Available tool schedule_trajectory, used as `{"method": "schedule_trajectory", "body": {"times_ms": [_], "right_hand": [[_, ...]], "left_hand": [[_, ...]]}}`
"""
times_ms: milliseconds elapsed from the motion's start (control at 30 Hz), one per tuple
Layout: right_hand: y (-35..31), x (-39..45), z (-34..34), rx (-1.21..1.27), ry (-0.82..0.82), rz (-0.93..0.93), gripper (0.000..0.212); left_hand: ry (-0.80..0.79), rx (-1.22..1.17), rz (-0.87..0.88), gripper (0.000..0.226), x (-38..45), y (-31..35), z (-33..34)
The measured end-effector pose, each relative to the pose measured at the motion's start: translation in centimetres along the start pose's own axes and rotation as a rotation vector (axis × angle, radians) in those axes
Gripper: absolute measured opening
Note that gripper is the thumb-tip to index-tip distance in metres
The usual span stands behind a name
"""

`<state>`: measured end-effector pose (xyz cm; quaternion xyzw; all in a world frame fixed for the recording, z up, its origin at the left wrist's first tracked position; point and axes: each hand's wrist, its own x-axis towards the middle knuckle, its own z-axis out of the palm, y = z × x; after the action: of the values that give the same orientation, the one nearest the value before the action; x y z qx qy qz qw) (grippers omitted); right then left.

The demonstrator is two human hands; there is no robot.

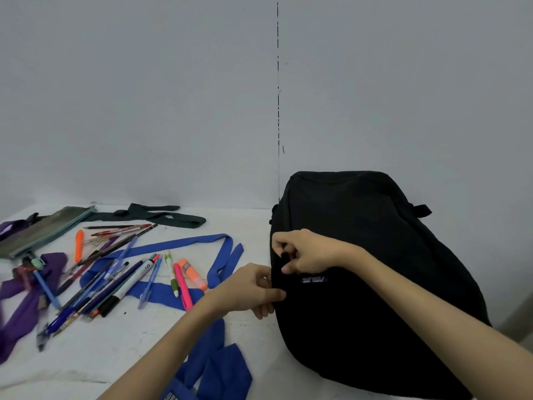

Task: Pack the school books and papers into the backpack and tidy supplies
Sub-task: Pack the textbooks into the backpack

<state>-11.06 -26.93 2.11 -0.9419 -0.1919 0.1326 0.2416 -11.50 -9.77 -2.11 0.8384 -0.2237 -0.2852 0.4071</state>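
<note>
One black backpack (375, 269), standing upright on the right of a white table (144, 356), against the far wall. Right hand (305, 251) on its left edge, fingers pinching a small black zipper pull (285, 256). Left hand (253, 290) just below, fingers curled and gripping the bag's left side.

Left of the bag: loose heap of pens and markers (109, 272), too many and too overlapped to count. One grey-green pencil case (43, 232), far left. Cloth straps among them: blue (178, 246), purple (20, 301), dark green (161, 216).
</note>
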Motion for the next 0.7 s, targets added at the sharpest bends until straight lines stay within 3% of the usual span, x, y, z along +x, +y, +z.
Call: {"method": "schedule_trajectory", "body": {"times_ms": [133,200,267,333,467,567,700], "right_hand": [[0.7,1.2,-1.1,-0.158,0.218,0.023,0.01],[1.3,2.3,-2.2,-0.202,0.408,0.069,0.004],[1.9,3.2,-3.6,-0.118,0.494,0.119,0.005],[2.1,3.9,-4.6,-0.011,0.46,0.095,0.009],[1.2,4.6,-5.8,-0.002,0.36,-0.018,0.012],[1.5,5.2,-6.2,-0.088,0.353,-0.015,0.007],[3.0,6.7,-7.3,-0.217,0.473,0.084,0.006]], "left_hand": [[0.09,0.066,0.061,0.006,-0.3,-0.3,0.9],[0.065,0.062,0.072,0.007,-0.5,-0.1,0.5],[0.004,0.086,0.056,0.016,-0.6,0.3,-0.7],[0.03,0.122,0.048,0.02,-0.2,0.9,-1.9],[0.408,-0.073,0.045,0.036,2.8,2.7,-4.1],[0.313,-0.108,0.053,0.031,5.2,3.6,-4.8],[0.18,-0.219,0.16,0.026,6.3,3.3,-4.7]]}}
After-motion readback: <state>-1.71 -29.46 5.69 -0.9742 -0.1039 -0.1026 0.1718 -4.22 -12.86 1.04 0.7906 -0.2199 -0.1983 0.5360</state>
